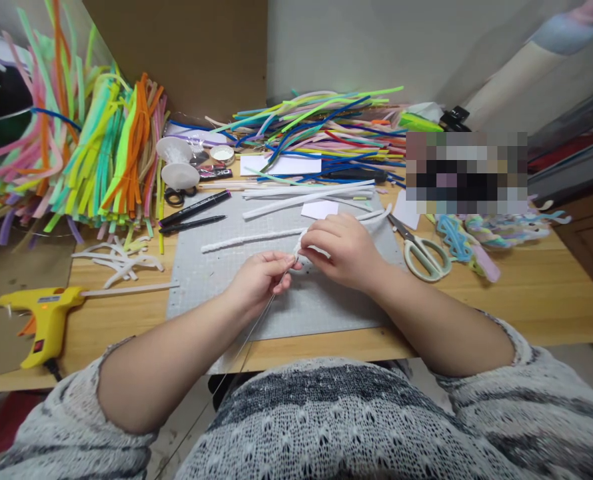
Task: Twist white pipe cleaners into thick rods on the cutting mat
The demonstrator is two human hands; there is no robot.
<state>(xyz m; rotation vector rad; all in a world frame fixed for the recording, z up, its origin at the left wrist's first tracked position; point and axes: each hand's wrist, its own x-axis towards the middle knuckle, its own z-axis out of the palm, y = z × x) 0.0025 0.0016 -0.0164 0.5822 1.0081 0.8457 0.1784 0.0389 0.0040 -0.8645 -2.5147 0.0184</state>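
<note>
Over the grey cutting mat [206, 293] my two hands meet fingertip to fingertip. My left hand [266, 273] is closed in a pinch on a thin wire [259, 321], whose long ends trail down past the table edge. Closed fingers of my right hand [344, 250] grip a small piece of white pipe cleaner [298, 248], partly hidden by the fingers. Behind them lies a longer white pipe cleaner [251, 238], reaching left across the mat. Farther back are more white pipe cleaners [306, 200] and a small white card [320, 210].
Green-handled scissors [429, 259] lie right of the mat. At left are a yellow glue gun [51, 317], white offcuts [124, 260] and bundled coloured pipe cleaners [101, 153]. Black markers [196, 208] rest on the mat's left corner. A coloured pile [321, 127] spans the back.
</note>
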